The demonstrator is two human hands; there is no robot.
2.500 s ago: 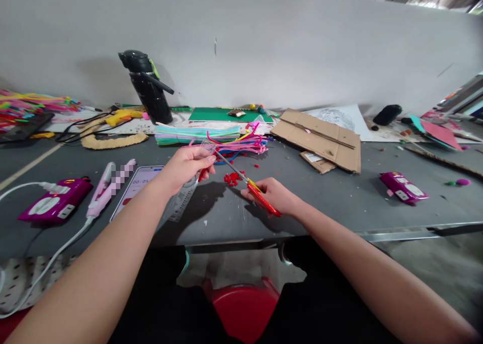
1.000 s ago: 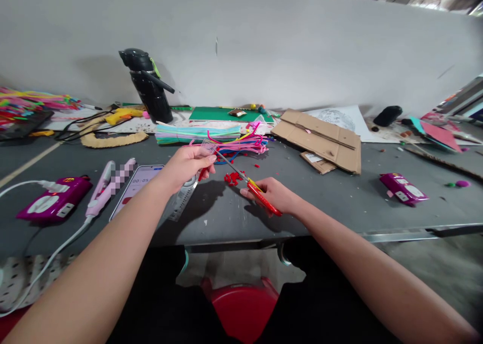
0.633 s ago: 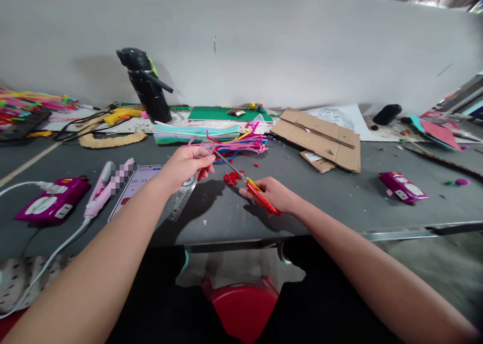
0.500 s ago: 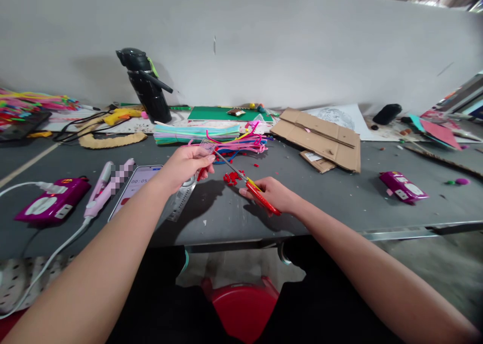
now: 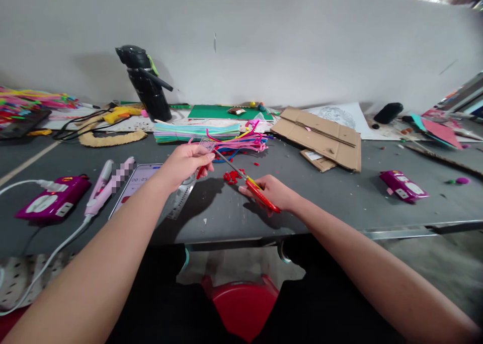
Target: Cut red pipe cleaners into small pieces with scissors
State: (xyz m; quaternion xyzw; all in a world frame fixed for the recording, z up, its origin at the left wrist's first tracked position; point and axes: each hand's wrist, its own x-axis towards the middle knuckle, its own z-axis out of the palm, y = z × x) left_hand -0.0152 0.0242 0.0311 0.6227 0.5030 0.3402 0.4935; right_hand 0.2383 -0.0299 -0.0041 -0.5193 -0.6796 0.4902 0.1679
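My left hand point(image 5: 188, 164) is closed on a clear plastic ruler point(image 5: 178, 202) together with a red pipe cleaner point(image 5: 200, 172), mostly hidden by the fingers. Wrapped round the red handles of a pair of scissors point(image 5: 261, 197) is my right hand point(image 5: 278, 192). The blades point up and left, their tips at my left fingertips by the ruler's upper end. Under the blades, short red cut pieces point(image 5: 233, 177) lie in a small heap on the grey table point(image 5: 234, 218). Bundles of pastel pipe cleaners point(image 5: 196, 132) and pink ones point(image 5: 251, 142) lie just behind.
To the left are a phone point(image 5: 130, 183) with a timer, a pink hair straightener point(image 5: 98, 195) and a purple power socket point(image 5: 55, 199). Further back stand a black flask point(image 5: 147, 90) and flat cardboard point(image 5: 320, 138). Another purple socket point(image 5: 403, 186) sits at right.
Very little differs. Both hands, the ruler and the scissors stay in almost the same place, with a slight shift of the view.
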